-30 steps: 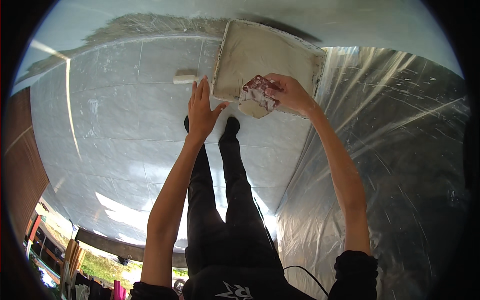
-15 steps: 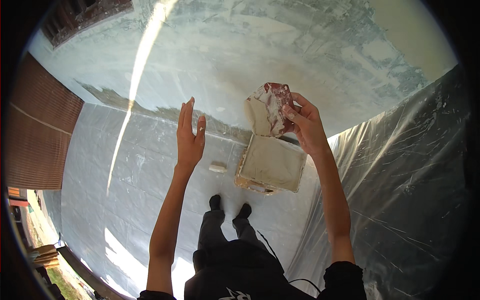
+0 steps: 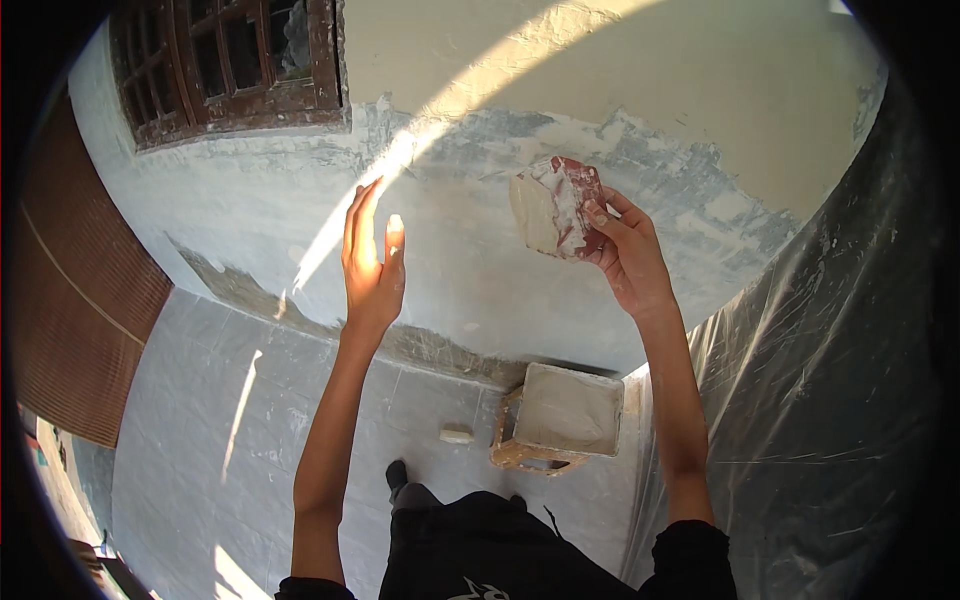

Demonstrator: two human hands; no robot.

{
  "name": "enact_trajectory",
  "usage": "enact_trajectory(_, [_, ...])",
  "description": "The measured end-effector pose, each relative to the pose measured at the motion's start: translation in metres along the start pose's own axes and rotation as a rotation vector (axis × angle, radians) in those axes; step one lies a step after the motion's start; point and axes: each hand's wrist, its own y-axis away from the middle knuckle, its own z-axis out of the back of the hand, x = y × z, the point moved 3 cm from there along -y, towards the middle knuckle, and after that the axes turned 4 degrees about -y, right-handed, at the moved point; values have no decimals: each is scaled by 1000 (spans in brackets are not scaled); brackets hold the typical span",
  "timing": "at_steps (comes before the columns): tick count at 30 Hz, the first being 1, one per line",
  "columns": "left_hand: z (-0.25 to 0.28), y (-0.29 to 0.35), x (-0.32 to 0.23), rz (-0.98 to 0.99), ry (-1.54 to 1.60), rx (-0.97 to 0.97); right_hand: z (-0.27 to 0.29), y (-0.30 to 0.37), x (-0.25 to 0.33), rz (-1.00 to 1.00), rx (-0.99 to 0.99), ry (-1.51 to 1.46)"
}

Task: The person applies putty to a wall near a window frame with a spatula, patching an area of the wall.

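My right hand (image 3: 632,250) grips a flat reddish-brown plastering scraper (image 3: 562,208), its left part coated with a thick layer of wet grey-white plaster. Thumb in front, the fingers bend behind it. To the left my left hand (image 3: 373,265) is raised with its fingers stretched out and the thumb apart; nothing is in it. Both hands are in front of a wall (image 3: 450,240) that is skimmed with patchy pale plaster low down and yellowish above. I cannot tell from this view whether the left fingertips touch it.
A square tray of plaster (image 3: 570,408) tops a wooden stool (image 3: 512,452) near the wall's foot. Beside it a small white block (image 3: 456,436) lies on the grey floor sheet (image 3: 330,430). Plastic sheeting (image 3: 800,420) hangs at right, a brown-framed window (image 3: 240,70) upper left, corrugated brown panel (image 3: 85,270) at left.
My view has tilted up, bringing the window and more upper wall in, while the stool and floor slid lower. Both hands stay raised; the right one still holds the plaster-loaded scraper.
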Motion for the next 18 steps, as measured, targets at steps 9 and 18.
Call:
enact_trajectory(9, [25,-76,56,-71,100,74,-52,-25,-16,50,-145,-32])
enact_trajectory(18, [14,-104,82,-87,89,61,-52,-53,-24,34,-202,-1])
